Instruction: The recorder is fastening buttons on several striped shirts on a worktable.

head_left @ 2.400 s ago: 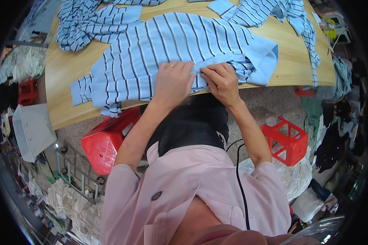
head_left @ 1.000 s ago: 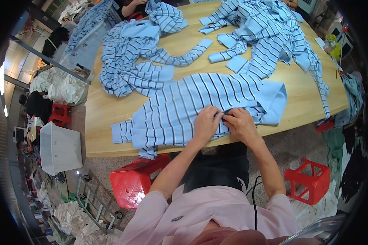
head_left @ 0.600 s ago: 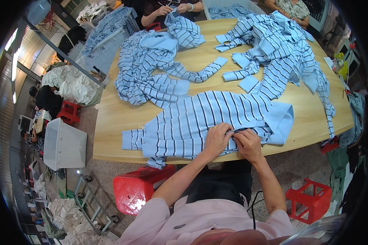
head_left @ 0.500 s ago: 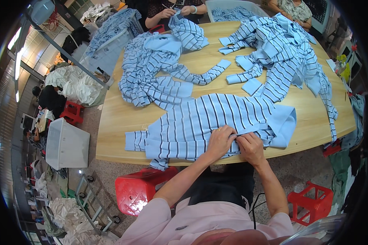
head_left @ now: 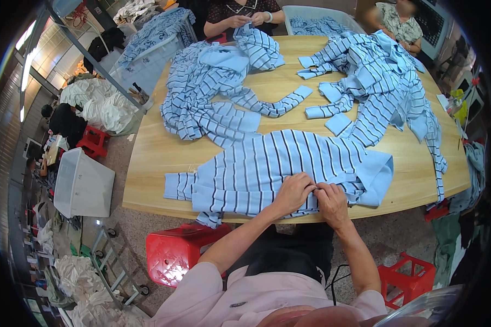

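Note:
A light-blue knit sweater with dark and white stripes lies spread along the near edge of the wooden table. Both hands pinch its fabric at a fold right of the middle. My left hand has its fingers bent and pressed together on the cloth. Close beside it, almost touching, my right hand is closed on the same fold. What lies right between the fingertips is too small to make out. The sweater's plain blue band spreads to the right, and a cuff sticks out at the left.
Heaps of striped sweaters lie at the far left and far right. Across the table a person's hands handle another sweater; a second person sits at the right. Red stools flank me. A white bin stands left.
The whole view has shifted slightly. Both hands stay at the same fold, with the fingertips a little closer together. The sweater lies as before.

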A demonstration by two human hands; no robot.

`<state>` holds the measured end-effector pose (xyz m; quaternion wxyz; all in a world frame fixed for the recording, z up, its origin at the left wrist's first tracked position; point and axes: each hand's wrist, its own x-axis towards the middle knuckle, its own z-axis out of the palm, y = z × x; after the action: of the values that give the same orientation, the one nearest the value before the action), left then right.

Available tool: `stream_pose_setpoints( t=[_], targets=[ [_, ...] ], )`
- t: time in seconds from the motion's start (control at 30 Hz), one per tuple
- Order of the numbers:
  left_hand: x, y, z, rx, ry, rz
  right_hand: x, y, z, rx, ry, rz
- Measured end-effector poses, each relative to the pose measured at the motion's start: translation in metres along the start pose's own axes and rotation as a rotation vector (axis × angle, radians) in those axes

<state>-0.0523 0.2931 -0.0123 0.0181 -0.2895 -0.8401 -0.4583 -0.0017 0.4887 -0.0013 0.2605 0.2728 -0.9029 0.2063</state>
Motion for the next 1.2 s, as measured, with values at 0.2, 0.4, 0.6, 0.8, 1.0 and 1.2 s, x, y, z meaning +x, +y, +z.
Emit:
stream_pose_setpoints(
  t=[0.2, 0.4, 0.6, 0.8, 1.0, 1.2],
  targets=[
    [-0.006, -0.001, 0.001, 0.033, 0.039, 0.049, -0.001, 0.002, 0.006, 0.006, -0.013, 0.000],
    [-0.010, -0.006, -0.008, 0.037, -0.069, 0.163, 0.001, 0.009, -0.003, 0.146, -0.074, 0.036],
    [-0.014, 0.003, -0.003, 0.119, -0.114, 0.105, 0.017, 0.010, -0.025, 0.401, -0.262, 0.266],
    [-0.011, 0.009, 0.009, 0.162, -0.055, 0.159, 0.002, 0.010, -0.024, 0.196, -0.251, 0.196],
    [-0.017, 0.007, -0.006, 0.176, -0.023, 0.143, -0.005, 0.003, -0.007, 0.058, -0.075, -0.123],
    [-0.004, 0.007, -0.010, 0.074, -0.138, 0.097, -0.008, 0.007, -0.013, 0.162, -0.094, -0.016]
  ],
)
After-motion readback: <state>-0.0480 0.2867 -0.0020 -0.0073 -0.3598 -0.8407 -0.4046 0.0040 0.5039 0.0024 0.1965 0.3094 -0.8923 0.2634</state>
